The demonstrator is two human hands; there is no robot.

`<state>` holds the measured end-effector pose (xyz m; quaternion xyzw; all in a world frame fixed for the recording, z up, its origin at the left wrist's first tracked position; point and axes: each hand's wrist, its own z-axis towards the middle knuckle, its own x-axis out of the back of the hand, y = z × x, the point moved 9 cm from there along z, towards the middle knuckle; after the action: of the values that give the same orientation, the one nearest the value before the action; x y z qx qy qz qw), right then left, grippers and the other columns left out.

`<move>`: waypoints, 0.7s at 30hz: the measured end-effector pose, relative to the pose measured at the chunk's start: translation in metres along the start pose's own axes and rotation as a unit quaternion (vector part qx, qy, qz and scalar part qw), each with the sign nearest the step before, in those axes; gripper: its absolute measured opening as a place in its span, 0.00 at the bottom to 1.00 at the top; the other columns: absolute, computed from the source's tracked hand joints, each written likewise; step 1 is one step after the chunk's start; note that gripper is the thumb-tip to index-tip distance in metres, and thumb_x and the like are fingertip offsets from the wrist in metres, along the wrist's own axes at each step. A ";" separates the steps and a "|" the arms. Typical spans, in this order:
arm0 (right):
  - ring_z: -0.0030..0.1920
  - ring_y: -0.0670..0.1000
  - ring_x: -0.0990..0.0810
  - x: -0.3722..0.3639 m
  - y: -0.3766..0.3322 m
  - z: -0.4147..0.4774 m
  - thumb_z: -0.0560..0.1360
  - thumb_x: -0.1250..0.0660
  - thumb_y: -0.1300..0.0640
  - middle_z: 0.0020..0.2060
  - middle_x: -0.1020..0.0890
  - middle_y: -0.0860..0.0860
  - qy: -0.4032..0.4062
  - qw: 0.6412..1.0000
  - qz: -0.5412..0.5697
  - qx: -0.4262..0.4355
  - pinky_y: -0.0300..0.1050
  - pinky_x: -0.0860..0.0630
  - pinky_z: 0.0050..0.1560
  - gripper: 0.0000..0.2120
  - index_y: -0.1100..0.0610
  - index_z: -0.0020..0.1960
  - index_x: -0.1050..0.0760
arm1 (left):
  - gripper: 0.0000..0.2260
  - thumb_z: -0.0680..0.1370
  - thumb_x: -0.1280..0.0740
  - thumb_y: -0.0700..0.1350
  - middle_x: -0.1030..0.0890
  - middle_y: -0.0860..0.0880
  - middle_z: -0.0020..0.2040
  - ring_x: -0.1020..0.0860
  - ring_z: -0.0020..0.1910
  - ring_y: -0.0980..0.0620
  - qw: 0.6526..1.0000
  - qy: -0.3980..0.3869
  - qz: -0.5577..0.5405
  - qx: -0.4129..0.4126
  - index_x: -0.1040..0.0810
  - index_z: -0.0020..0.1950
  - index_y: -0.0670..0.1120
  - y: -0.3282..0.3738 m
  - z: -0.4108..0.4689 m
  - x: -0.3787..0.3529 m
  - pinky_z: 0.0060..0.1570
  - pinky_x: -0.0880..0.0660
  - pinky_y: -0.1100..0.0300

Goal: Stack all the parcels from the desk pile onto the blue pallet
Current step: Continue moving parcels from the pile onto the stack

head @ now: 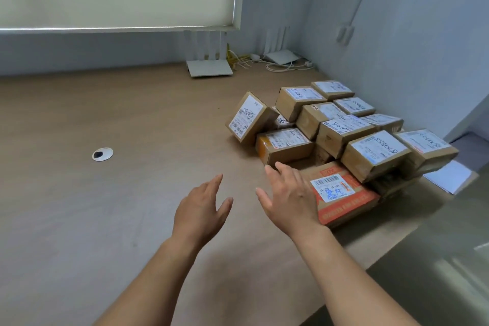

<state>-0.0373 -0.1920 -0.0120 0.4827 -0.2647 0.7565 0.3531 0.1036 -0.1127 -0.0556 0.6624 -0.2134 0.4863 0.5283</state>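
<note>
A pile of several brown cardboard parcels [341, 130] with white labels lies on the right part of the wooden desk [132, 193]. The nearest one is an orange-printed parcel [344, 198]. A brown parcel [284, 145] with an orange end sits just beyond my fingertips. My right hand [287, 198] hovers with straight fingers at the left edge of the orange-printed parcel, holding nothing. My left hand [202, 209] is spread over the bare desk to the left, also holding nothing. One parcel [247, 118] at the pile's left leans tilted. The blue pallet is not in view.
Two white routers [209, 67] [280, 57] with cables stand at the desk's back by the wall. A cable grommet [102, 154] is set in the desk at the left. White paper [449, 176] lies under the pile's right end. The desk edge drops off at the right front.
</note>
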 end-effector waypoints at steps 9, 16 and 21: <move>0.39 0.60 0.19 -0.046 0.043 0.053 0.56 0.19 0.54 0.43 0.18 0.59 -0.061 0.998 0.002 0.007 0.50 0.22 0.36 0.24 0.61 0.49 0.20 | 0.23 0.80 0.44 0.56 0.30 0.55 0.70 0.31 0.67 0.55 0.998 -0.036 0.011 0.049 0.42 0.75 0.55 -0.016 0.070 -0.022 0.59 0.30 0.57; 0.43 0.62 0.19 -0.081 0.079 0.117 0.61 0.21 0.56 0.45 0.19 0.60 -0.095 0.995 0.025 0.013 0.54 0.22 0.39 0.21 0.62 0.50 0.20 | 0.23 0.80 0.42 0.56 0.26 0.54 0.67 0.28 0.65 0.54 0.989 -0.046 -0.045 0.131 0.39 0.74 0.54 -0.032 0.121 -0.043 0.60 0.29 0.56; 0.68 0.55 0.34 -0.103 0.099 0.174 0.79 0.41 0.47 0.68 0.31 0.55 -0.129 0.991 0.026 -0.005 0.48 0.36 0.65 0.25 0.57 0.72 0.36 | 0.23 0.79 0.41 0.54 0.26 0.51 0.67 0.27 0.64 0.52 0.973 -0.063 -0.129 0.180 0.37 0.74 0.50 -0.030 0.175 -0.065 0.61 0.31 0.57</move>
<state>0.0082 -0.4107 -0.0438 0.5676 -0.3242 0.6956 0.2982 0.1729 -0.2761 -0.1216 0.7979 -0.0677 0.4019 0.4440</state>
